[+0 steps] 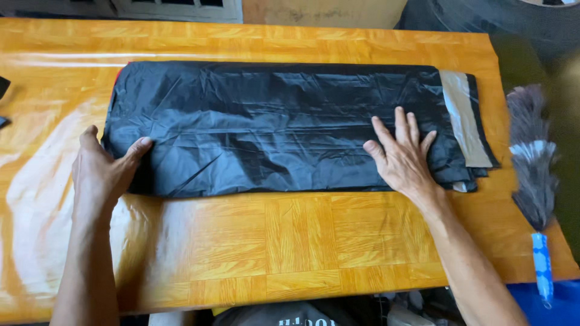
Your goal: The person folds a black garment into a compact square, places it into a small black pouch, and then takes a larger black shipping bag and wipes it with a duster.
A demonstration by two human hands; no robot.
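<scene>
Two hands on the folded black plastic sheet [284, 127], lying across the glossy wooden table [290, 241]: left hand [99, 172] pinches its left edge, right hand [402, 154] presses flat, fingers spread. Feather duster [531, 163] at right.

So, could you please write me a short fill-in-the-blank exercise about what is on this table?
1. The folded plastic sheet is ___ in colour.
2. The right hand lies ___ on the sheet, palm down.
3. The left hand grips the sheet's ___ end.
4. A feather duster with a ___ handle lies at the table's right edge.

Missing words: black; flat; left; blue
</scene>
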